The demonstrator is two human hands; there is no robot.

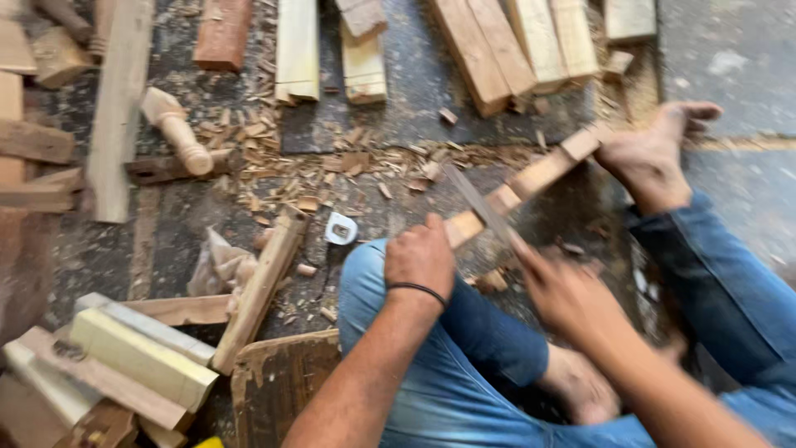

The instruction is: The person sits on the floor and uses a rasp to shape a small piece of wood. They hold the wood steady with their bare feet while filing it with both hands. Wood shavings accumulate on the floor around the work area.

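Notched wooden strip [531, 178]: landmark item, lying slantwise across the seated person's knee and foot [655, 158].

Left hand [420, 255]: fist closed around the strip's near end, black band at the wrist.

Right hand [568, 294]: blurred, just below the strip's middle; fingers wrapped on a thin flat blade [481, 203] whose tip crosses the strip.

Wood chips [332, 166]: scattered beyond the strip.

Turned wooden peg [176, 130]: well to the strip's left.

Cut planks [514, 41]: stacked beyond the strip.
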